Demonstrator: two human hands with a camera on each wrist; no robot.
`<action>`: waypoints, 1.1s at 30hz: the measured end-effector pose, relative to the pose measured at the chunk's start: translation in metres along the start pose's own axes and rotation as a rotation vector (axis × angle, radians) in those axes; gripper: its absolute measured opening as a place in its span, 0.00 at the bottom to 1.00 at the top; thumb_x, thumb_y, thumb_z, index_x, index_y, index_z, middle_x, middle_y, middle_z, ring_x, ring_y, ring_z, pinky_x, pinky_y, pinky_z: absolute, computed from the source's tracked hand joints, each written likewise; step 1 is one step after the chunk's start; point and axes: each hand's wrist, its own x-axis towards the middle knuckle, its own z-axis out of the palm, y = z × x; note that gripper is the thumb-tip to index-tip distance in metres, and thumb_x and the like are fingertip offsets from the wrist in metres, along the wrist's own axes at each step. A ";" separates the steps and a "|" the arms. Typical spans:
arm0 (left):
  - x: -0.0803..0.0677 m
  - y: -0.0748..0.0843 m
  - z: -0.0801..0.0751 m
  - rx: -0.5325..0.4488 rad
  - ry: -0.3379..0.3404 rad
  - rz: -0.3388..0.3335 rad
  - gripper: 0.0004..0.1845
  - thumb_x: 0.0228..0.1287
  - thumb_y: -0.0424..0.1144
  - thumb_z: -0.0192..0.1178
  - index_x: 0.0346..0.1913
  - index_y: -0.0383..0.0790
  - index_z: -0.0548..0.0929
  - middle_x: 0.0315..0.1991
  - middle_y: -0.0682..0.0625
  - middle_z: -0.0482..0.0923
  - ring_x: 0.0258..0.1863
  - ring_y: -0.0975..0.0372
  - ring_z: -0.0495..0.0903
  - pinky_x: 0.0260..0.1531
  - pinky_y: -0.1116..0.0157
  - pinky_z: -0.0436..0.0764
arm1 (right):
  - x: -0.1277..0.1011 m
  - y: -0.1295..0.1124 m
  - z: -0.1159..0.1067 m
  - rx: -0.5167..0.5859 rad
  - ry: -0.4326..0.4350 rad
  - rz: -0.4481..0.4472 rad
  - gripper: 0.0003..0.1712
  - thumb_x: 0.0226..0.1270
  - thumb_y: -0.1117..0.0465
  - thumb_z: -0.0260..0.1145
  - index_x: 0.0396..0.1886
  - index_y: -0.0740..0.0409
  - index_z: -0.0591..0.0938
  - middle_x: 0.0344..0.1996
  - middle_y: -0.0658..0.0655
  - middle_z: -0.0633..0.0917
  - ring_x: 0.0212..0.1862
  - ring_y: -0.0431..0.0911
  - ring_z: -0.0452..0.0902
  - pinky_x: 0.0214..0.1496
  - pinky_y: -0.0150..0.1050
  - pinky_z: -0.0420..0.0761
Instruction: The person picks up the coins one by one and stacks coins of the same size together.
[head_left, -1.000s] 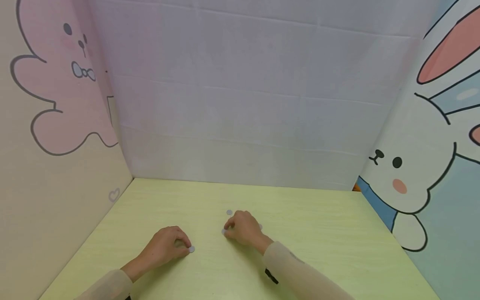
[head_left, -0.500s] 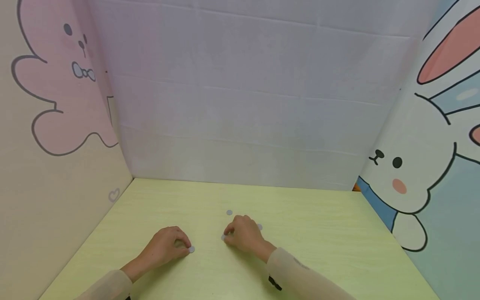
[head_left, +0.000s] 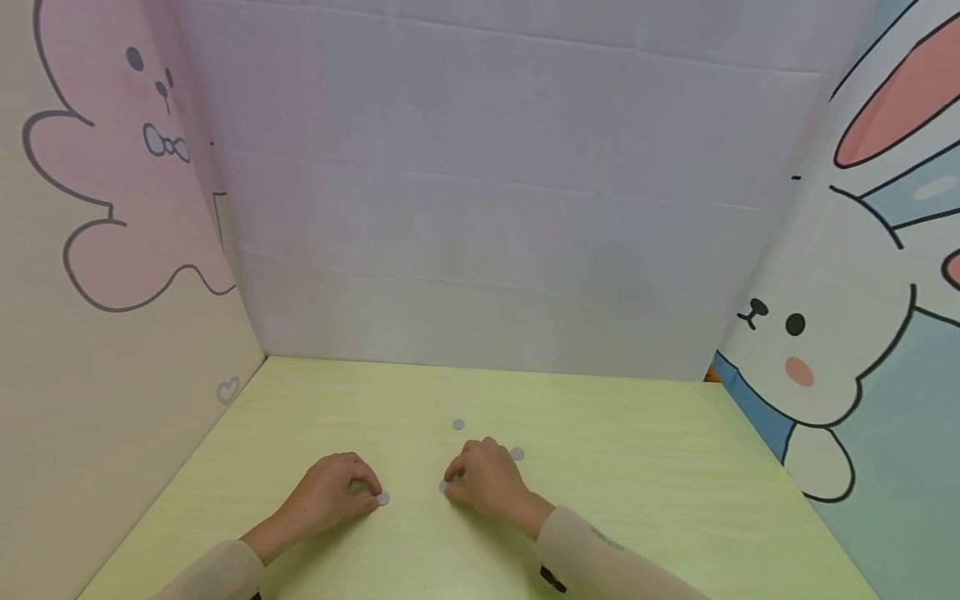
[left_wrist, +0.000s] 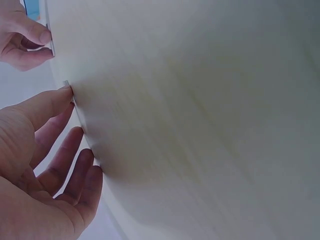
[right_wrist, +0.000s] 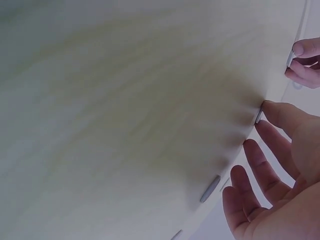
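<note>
My left hand [head_left: 330, 493] pinches a small silvery coin [head_left: 383, 498] at its edge between thumb and finger, flat on the table. To its right, my right hand [head_left: 489, 482] grips another coin [head_left: 442, 487] by thumb and fingertip, also at table level. A short gap separates the two held coins. Behind the right hand lies a third coin [head_left: 517, 453]; farther back is one more coin [head_left: 458, 425]. In the right wrist view, the right hand's coin [right_wrist: 259, 115] shows edge-on by the thumb, the other fingers spread loosely with their tips near the table.
The pale yellow-green table [head_left: 637, 467] meets a white cloth backdrop [head_left: 480, 208] at the rear. A panel with a pink cartoon figure [head_left: 142, 192] stands on the left, a panel with a cartoon rabbit [head_left: 840, 333] on the right.
My right hand has slid its coin toward me and slightly left, closer to the left hand's coin. The coin behind the right hand now shows fully. My left hand stays still.
</note>
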 end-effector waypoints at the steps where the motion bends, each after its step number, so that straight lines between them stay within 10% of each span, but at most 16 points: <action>1: 0.000 0.000 0.000 0.000 0.000 0.001 0.07 0.55 0.45 0.83 0.31 0.57 0.92 0.37 0.67 0.83 0.43 0.63 0.82 0.49 0.53 0.81 | -0.001 0.000 0.000 0.000 0.002 0.001 0.05 0.63 0.52 0.82 0.35 0.46 0.95 0.32 0.44 0.86 0.33 0.36 0.69 0.36 0.31 0.68; 33: 0.000 -0.001 0.002 0.010 0.011 0.008 0.08 0.55 0.44 0.83 0.30 0.58 0.91 0.37 0.69 0.83 0.43 0.64 0.81 0.50 0.53 0.81 | -0.018 -0.004 0.000 0.025 0.022 -0.013 0.05 0.61 0.52 0.82 0.34 0.45 0.95 0.32 0.43 0.87 0.34 0.35 0.70 0.37 0.30 0.67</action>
